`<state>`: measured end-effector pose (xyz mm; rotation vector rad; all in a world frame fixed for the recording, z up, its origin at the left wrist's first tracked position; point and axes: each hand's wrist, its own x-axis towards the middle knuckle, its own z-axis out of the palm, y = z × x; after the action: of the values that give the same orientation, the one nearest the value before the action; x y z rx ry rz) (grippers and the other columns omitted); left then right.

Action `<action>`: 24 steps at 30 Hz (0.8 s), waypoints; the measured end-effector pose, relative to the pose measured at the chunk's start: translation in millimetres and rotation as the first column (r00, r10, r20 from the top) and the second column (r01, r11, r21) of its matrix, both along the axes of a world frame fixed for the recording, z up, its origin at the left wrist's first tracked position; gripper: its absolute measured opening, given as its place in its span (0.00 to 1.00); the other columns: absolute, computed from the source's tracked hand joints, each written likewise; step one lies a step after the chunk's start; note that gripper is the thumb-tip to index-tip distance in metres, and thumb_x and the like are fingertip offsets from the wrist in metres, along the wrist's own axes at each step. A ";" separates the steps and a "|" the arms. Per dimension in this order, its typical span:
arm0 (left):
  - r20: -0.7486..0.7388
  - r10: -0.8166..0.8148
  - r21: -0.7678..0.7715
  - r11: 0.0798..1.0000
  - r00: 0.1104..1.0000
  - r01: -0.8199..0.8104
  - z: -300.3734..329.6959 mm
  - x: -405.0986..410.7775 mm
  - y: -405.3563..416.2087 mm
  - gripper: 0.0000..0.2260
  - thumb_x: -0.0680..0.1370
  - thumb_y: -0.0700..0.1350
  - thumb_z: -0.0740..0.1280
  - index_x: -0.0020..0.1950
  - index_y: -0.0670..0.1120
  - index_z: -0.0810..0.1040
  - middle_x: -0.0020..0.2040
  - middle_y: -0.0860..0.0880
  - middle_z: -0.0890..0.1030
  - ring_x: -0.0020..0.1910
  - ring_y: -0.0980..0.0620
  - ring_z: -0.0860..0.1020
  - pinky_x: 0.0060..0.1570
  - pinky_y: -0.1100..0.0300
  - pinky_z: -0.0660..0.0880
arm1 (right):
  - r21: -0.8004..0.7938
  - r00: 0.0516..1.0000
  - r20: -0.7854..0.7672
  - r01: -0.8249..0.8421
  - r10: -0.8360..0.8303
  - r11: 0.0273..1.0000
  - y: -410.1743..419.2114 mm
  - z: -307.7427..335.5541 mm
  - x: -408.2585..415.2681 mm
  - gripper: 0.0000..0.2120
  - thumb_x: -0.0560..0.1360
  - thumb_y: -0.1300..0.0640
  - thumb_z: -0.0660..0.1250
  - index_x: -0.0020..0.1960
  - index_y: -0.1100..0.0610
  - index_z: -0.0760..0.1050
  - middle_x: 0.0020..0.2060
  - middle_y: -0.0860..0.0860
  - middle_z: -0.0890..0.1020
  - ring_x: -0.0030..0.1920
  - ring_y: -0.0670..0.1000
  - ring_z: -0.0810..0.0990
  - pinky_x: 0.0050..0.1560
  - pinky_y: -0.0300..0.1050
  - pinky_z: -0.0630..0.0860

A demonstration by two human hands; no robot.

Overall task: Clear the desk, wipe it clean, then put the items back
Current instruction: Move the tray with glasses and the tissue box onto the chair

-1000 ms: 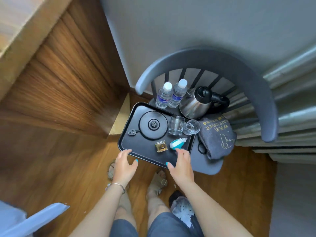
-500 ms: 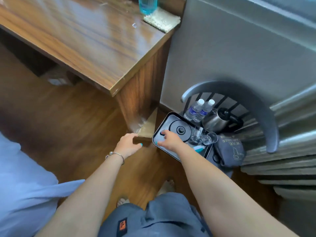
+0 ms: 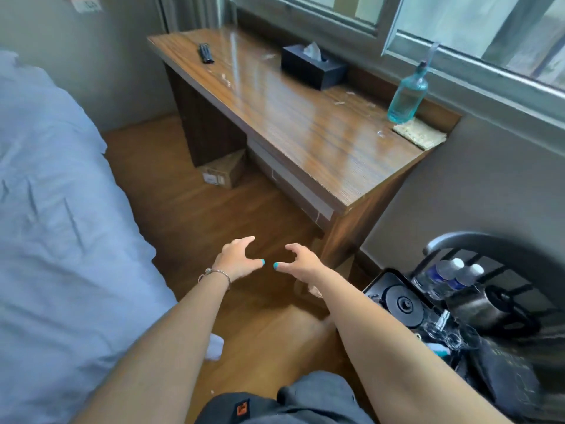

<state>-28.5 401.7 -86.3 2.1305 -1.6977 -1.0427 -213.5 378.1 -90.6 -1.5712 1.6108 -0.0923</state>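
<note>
Desk (image 3: 305,123) of dark wood stands under a window in the single head view, reaching from upper centre to the right wall. On it lie a black tissue box (image 3: 313,67), a teal glass bottle (image 3: 406,96) at the far right corner with a woven mat (image 3: 419,135) just beside it, and a dark remote (image 3: 206,52) near the left end. Left hand (image 3: 237,258) and right hand (image 3: 301,260) hover over the floor in front of the desk, fingers spread and loosely bent, holding nothing, thumbs nearly meeting. At lower right a grey chair (image 3: 477,240) carries a black tray (image 3: 397,298), water bottles (image 3: 449,275) and a kettle (image 3: 489,307). Clearing looks part done. The next move likely calls for a reach up to lift one remaining item; which one cannot be told
</note>
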 end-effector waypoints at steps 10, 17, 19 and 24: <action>-0.085 0.136 -0.132 0.980 0.987 -0.146 75.1 72.0 -100.6 0.38 0.70 0.53 0.76 0.75 0.55 0.62 0.76 0.47 0.63 0.73 0.43 0.63 0.66 0.45 0.68 | -0.233 0.997 0.071 0.041 -0.026 0.972 -121.7 78.2 66.9 0.30 0.74 0.45 0.71 0.72 0.47 0.64 0.71 0.48 0.69 0.67 0.52 0.72 0.64 0.48 0.75; -0.048 0.130 -0.225 0.965 0.990 -0.137 136.0 114.7 -250.2 0.41 0.68 0.57 0.76 0.76 0.56 0.59 0.75 0.47 0.63 0.74 0.42 0.60 0.67 0.40 0.67 | -0.426 0.989 0.145 0.066 -0.004 0.902 -277.5 141.9 91.1 0.29 0.75 0.51 0.71 0.72 0.52 0.65 0.69 0.52 0.71 0.64 0.53 0.73 0.61 0.46 0.75; -0.070 0.147 -0.230 0.960 0.987 -0.160 149.2 126.6 -295.7 0.42 0.67 0.60 0.74 0.76 0.56 0.59 0.75 0.47 0.63 0.74 0.43 0.61 0.67 0.41 0.67 | -0.424 0.990 0.140 0.053 0.007 0.904 -324.0 154.1 96.8 0.31 0.75 0.51 0.72 0.73 0.54 0.64 0.69 0.53 0.71 0.66 0.54 0.72 0.64 0.50 0.74; -0.115 0.183 -0.240 0.949 0.976 -0.206 163.0 155.9 -388.6 0.37 0.71 0.61 0.70 0.77 0.57 0.59 0.76 0.48 0.62 0.75 0.44 0.58 0.69 0.42 0.65 | -0.424 0.995 0.064 -0.041 0.076 0.905 -426.6 165.3 118.1 0.32 0.75 0.50 0.71 0.74 0.54 0.63 0.71 0.53 0.69 0.67 0.54 0.72 0.63 0.48 0.74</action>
<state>127.4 13.0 76.7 2.0069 -1.4555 -0.8100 -95.3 -48.5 74.8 -1.9154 1.5467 -0.4960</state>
